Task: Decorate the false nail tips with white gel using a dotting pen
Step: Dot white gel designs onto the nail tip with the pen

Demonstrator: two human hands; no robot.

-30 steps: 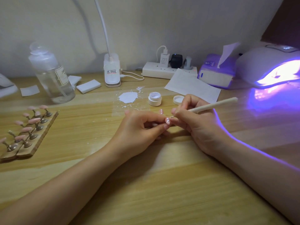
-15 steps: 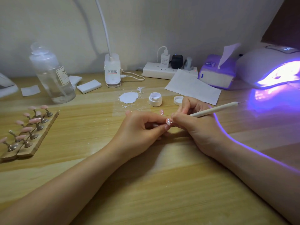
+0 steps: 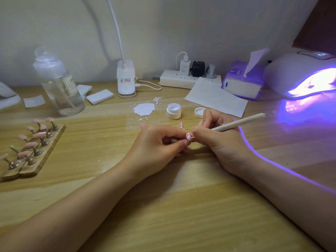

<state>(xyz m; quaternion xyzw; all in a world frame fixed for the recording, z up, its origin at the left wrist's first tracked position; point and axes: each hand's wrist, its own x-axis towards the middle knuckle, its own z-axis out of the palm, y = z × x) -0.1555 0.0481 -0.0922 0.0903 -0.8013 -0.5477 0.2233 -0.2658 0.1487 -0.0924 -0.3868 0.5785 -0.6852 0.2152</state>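
My left hand (image 3: 160,142) pinches a small pink false nail tip (image 3: 189,136) that carries white dots. My right hand (image 3: 221,140) grips a cream dotting pen (image 3: 240,122) like a pencil, and its metal point touches the tip. Another dotted pink tip (image 3: 181,125) stands on the table just behind my fingers. An open white gel jar (image 3: 174,110) sits behind the hands with its lid (image 3: 199,112) beside it. A smear of white gel (image 3: 144,109) lies on a clear film left of the jar. Several pink tips on stands fill a wooden holder (image 3: 41,157) at the left.
A lit UV nail lamp (image 3: 305,77) glows violet at the far right, beside a tissue box (image 3: 241,82). A power strip (image 3: 187,79), a desk lamp base (image 3: 126,82), a clear bottle (image 3: 58,84), white pads (image 3: 100,96) and a paper sheet (image 3: 216,97) line the back of the table.
The pen's rear end has dropped lower and swung slightly, while its point stays at the held tip. More white dots show on the tip. My left hand has hardly moved.
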